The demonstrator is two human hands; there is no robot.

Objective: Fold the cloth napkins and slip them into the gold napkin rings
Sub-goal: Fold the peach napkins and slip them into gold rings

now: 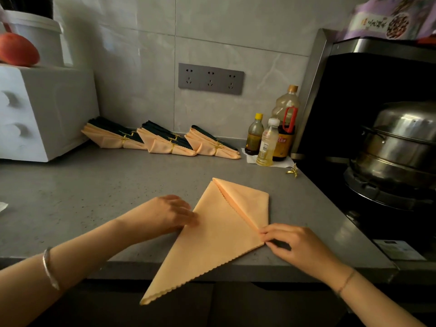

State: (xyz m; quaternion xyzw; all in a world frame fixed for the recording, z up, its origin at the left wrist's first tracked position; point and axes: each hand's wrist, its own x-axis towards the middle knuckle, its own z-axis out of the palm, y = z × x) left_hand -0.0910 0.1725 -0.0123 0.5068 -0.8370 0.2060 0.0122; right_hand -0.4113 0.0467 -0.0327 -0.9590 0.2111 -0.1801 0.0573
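Observation:
A peach cloth napkin [219, 232] lies on the grey counter [94, 197], part folded into a long triangle whose tip hangs over the front edge. Its right flap is folded in towards the middle. My left hand [172, 213] rests with straight fingers on the napkin's left edge. My right hand [290, 241] pinches the napkin's right corner. A loose gold napkin ring [292, 172] lies on the counter beyond the napkin, near the stove. Three stacks of folded napkins in gold rings [113, 135], [167, 143], [212, 145] lean along the back wall.
Three bottles [271, 138] stand at the back right on a paper sheet. A white appliance [40, 114] sits at the left. A stove with a steel steamer pot [396, 147] is at the right. A socket strip [210, 78] is on the tiled wall.

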